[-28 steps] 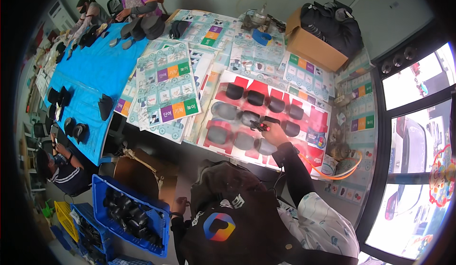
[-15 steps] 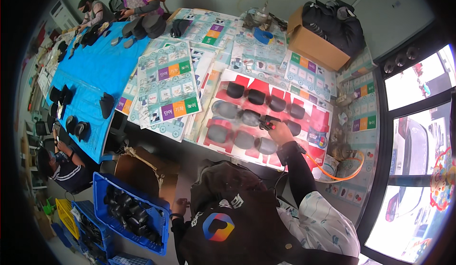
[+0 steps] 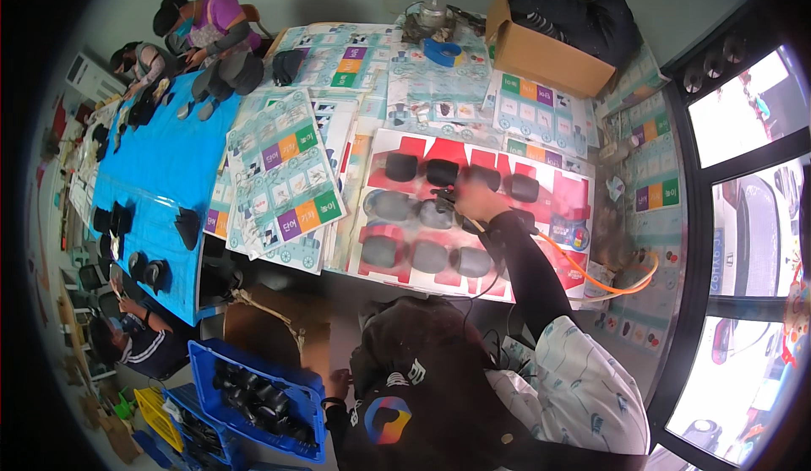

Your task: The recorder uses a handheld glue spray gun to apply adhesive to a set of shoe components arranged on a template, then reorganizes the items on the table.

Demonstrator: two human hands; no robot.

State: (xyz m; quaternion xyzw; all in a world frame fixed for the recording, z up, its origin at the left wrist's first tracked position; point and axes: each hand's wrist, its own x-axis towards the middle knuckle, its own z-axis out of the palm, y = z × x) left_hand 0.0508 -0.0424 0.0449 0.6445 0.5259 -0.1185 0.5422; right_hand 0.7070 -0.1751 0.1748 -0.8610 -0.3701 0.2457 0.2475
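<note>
My right hand (image 3: 479, 204) is closed around a small dark spray gun (image 3: 445, 196), held just above the middle row of dark, curved cap-like pieces. An orange hose (image 3: 591, 275) curves over the table to the right of my forearm. The pieces lie in rows on a red and white printed sheet (image 3: 553, 194). A far-row piece (image 3: 401, 167) looks black, while a near-row piece (image 3: 382, 252) has a greyish, misted surface. Low beside my dark apron (image 3: 439, 386), my left hand (image 3: 339, 381) hangs near a blue crate (image 3: 201, 386); its fingers are too dark to make out.
Black parts (image 3: 262, 399) fill the crate. A cardboard box (image 3: 549, 57) heaped with black pieces stands at the far right. A blue tape roll (image 3: 442, 52) sits at the back. Left is a blue-covered table (image 3: 160, 192) with people around it; glass doors (image 3: 743, 234) are at right.
My right hand and the spray gun have moved a little left and away from me over the pieces. The whole view has shifted slightly. My left hand stays low beside the crate.
</note>
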